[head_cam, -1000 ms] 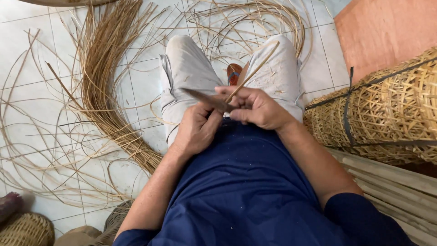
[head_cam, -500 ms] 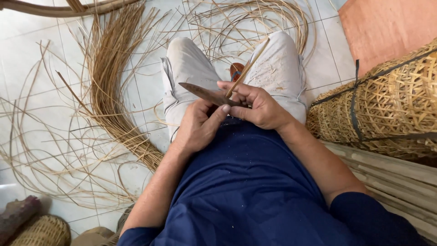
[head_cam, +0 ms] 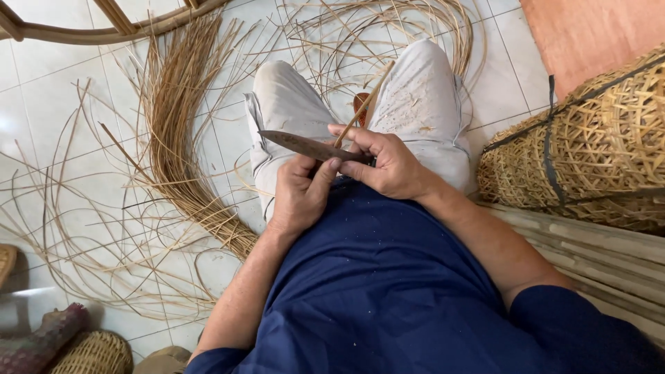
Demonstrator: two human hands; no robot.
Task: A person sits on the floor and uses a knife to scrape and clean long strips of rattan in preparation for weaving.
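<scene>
Fingers of right hand (head_cam: 391,166) grasp one knife (head_cam: 308,147); left hand (head_cam: 301,194) pinches one cane strip (head_cam: 366,104).

Two hands work a knife against a thin cane strip over the lap.

The right hand (head_cam: 388,166) grips the knife (head_cam: 308,147), its dark blade pointing left, while the left hand (head_cam: 301,194) presses its thumb near the blade; the cane strip (head_cam: 364,104) slants up and away between the knees. A bundle of cane strands (head_cam: 180,138) curves across the tiled floor (head_cam: 62,118) at left, and woven baskets (head_cam: 589,145) lie at right.
</scene>
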